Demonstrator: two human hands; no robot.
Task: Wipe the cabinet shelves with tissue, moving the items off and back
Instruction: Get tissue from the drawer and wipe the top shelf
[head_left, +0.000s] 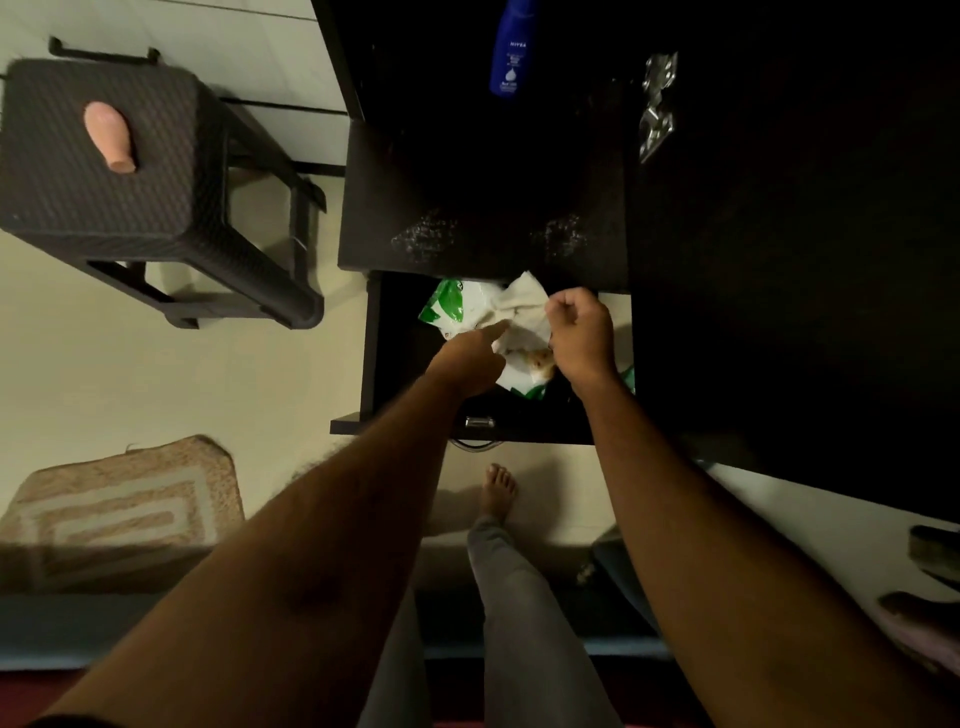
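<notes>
A: Hands first. Where are they?

B: Both at frame centre, reaching into an open dark drawer. Left hand has its index finger stretched out, tip touching the tissue; other fingers look tucked under, holding nothing that I can see. Right hand is curled into a loose fist and pinches the right edge of the same tissue.

A: Tissue location?

B: Centre, just above the hands, crumpled, off-white, half pulled out of a white-and-green tissue pack lying in the drawer. More of the pack shows below the hands, with an orange picture on it, too blurred to tell what.

A: Cabinet?

B: Dark cabinet top fills upper centre, dusty smears near its front edge. Blue lotion bottle at the top centre, on the dark surface. A crinkled clear wrapper at upper right, glinting. Right side is too dark to read.

A: Drawer front?

B: Metal handle at lower edge of the drawer, centre frame.

A: Rest?

B: Dark woven stool upper left, pink bottle lying on its side on top. Patterned mat lower left on a pale floor. Bare foot and grey trouser leg below the drawer.
</notes>
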